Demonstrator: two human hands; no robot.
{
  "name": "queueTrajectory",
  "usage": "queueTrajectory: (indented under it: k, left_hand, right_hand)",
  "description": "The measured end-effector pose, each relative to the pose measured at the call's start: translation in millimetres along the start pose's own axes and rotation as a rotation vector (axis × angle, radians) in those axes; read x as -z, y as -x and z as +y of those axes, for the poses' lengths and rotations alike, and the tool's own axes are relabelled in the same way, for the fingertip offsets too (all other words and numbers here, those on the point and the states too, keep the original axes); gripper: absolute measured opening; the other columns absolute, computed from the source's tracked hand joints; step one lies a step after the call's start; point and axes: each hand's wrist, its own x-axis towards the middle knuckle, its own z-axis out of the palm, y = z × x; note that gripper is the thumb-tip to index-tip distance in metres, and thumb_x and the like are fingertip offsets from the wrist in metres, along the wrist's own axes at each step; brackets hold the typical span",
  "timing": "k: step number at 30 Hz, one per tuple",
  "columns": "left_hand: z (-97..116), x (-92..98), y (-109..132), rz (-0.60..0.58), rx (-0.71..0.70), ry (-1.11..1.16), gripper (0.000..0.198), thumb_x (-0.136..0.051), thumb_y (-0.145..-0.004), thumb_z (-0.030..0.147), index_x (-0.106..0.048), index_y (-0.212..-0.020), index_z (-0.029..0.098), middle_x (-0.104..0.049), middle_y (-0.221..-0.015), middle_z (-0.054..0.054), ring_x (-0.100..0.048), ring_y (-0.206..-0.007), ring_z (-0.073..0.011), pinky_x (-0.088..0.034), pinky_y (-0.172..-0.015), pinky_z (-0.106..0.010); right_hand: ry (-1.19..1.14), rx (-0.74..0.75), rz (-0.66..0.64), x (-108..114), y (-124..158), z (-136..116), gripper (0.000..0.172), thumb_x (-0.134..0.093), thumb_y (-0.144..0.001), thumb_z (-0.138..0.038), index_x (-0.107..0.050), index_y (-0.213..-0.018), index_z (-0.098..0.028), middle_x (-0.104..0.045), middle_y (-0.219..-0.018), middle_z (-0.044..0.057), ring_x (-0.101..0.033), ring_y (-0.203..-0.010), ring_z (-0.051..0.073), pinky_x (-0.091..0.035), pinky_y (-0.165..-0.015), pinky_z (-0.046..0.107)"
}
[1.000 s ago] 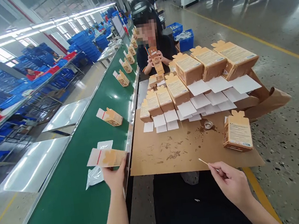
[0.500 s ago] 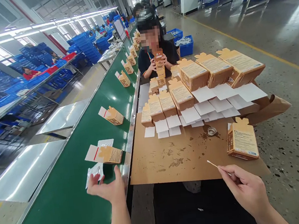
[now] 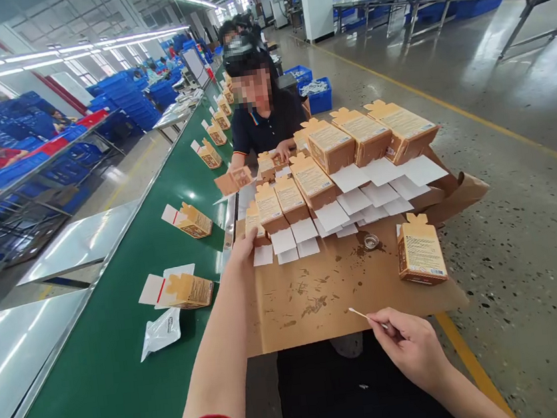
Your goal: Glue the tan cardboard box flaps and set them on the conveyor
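My left hand (image 3: 245,247) is at the near left end of the carton rows, its fingers closed against the side of a small brown carton (image 3: 254,220); part of the fingers is hidden. Between the thumb and fingers of my right hand (image 3: 406,338) is a thin cotton swab (image 3: 358,312), its white tip pointing left over the brown cardboard sheet (image 3: 292,331). Beyond that hand a single carton (image 3: 421,250) stands on the sheet with its top flap up. A small clear round dish (image 3: 371,242) sits amid dark wet spots.
On my left runs a green conveyor belt (image 3: 109,362) carrying open cartons (image 3: 194,289) and a white sachet (image 3: 160,333). Several cartons (image 3: 334,143) with white flaps hanging down fill the far part of the sheet. A co-worker (image 3: 264,130) sits opposite, one hand near a carton.
My left hand has gone from above the belt to the carton at the rows' left end. The co-worker has lowered a carton toward the belt. My right hand still holds the swab.
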Motion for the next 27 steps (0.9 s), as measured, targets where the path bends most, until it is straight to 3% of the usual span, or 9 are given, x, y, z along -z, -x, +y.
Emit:
queueTrajectory:
  k: [4, 6, 8, 10, 12, 16, 20, 27]
  left_hand:
    - [-32.6, 48.7, 56.0, 0.026, 0.066, 0.145, 0.051, -0.096, -0.087, 0.056, -0.083, -0.122, 0.020, -0.089, -0.129, -0.018, -0.084, -0.133, -0.0401, -0.066, -0.120, -0.056]
    - [-54.0, 75.2, 96.6, 0.071, 0.070, 0.321, 0.062, -0.105, -0.077, 0.054, -0.084, -0.125, 0.021, -0.089, -0.136, -0.017, -0.082, -0.138, -0.0424, -0.065, -0.123, -0.058]
    - [-73.0, 86.5, 138.2, 0.077, 0.059, 0.482, 0.075, -0.113, -0.068, 0.050, -0.085, -0.133, 0.026, -0.086, -0.149, -0.013, -0.077, -0.147, -0.0435, -0.063, -0.128, -0.059]
    - [-84.3, 77.2, 174.2, 0.027, 0.066, 0.525, 0.082, -0.116, -0.065, 0.049, -0.084, -0.138, 0.029, -0.083, -0.156, -0.012, -0.075, -0.151, -0.0433, -0.062, -0.129, -0.060]
    - [-86.5, 53.7, 198.1, -0.045, 0.094, 0.442, 0.081, -0.118, -0.064, 0.051, -0.083, -0.133, 0.025, -0.084, -0.149, -0.016, -0.078, -0.144, -0.0430, -0.065, -0.125, -0.059]
    - [-77.2, 13.2, 210.7, -0.092, 0.062, 0.242, 0.083, -0.119, -0.059, 0.055, -0.076, -0.122, 0.022, -0.088, -0.125, -0.016, -0.087, -0.119, -0.0394, -0.072, -0.109, -0.057]
    - [-73.9, 8.1, 210.5, -0.094, -0.004, 0.193, 0.087, -0.117, -0.059, 0.058, -0.073, -0.126, 0.024, -0.088, -0.124, -0.014, -0.087, -0.118, -0.0384, -0.073, -0.106, -0.056]
    - [-79.8, 10.7, 215.1, -0.071, 0.012, 0.151, 0.090, -0.115, -0.059, 0.065, -0.072, -0.128, 0.025, -0.087, -0.129, -0.015, -0.086, -0.123, -0.0398, -0.070, -0.111, -0.057]
  right_hand:
    - [-0.030, -0.016, 0.006, 4.6, 7.7, -3.1, 0.032, -0.066, -0.116, -0.026, -0.080, -0.087, -0.024, -0.047, -0.059, -0.009, -0.044, -0.047, 0.011, -0.040, -0.049, 0.025]
    - [-0.017, -0.022, 0.008, 9.0, 10.4, -1.7, 0.032, -0.066, -0.116, -0.026, -0.079, -0.087, -0.024, -0.046, -0.059, -0.010, -0.044, -0.048, 0.011, -0.040, -0.050, 0.024]
    - [0.015, -0.014, 0.005, 10.1, 10.9, 0.8, 0.033, -0.065, -0.117, -0.026, -0.077, -0.086, -0.023, -0.046, -0.059, -0.010, -0.044, -0.048, 0.011, -0.040, -0.051, 0.024]
    - [0.044, 0.012, -0.024, 3.9, 8.6, 3.5, 0.035, -0.064, -0.117, -0.025, -0.076, -0.084, -0.023, -0.047, -0.059, -0.009, -0.045, -0.048, 0.010, -0.040, -0.053, 0.023]
    - [0.054, 0.049, -0.082, -11.4, 4.4, 5.4, 0.033, -0.062, -0.116, -0.022, -0.076, -0.087, -0.023, -0.052, -0.059, -0.008, -0.049, -0.050, 0.011, -0.042, -0.056, 0.023]
    - [0.087, 0.153, -0.223, -55.7, -3.3, 5.9, 0.028, -0.062, -0.112, -0.015, -0.076, -0.090, -0.024, -0.063, -0.063, -0.006, -0.056, -0.056, 0.012, -0.041, -0.064, 0.025]
    - [0.153, 0.199, -0.331, -84.8, -5.8, 6.7, 0.031, -0.060, -0.111, -0.012, -0.069, -0.084, -0.025, -0.067, -0.066, -0.004, -0.057, -0.059, 0.013, -0.036, -0.066, 0.028]
    - [0.183, 0.184, -0.376, -93.2, -10.2, 13.3, 0.030, -0.058, -0.104, -0.007, -0.065, -0.081, -0.025, -0.062, -0.063, -0.004, -0.050, -0.056, 0.014, -0.030, -0.063, 0.032]
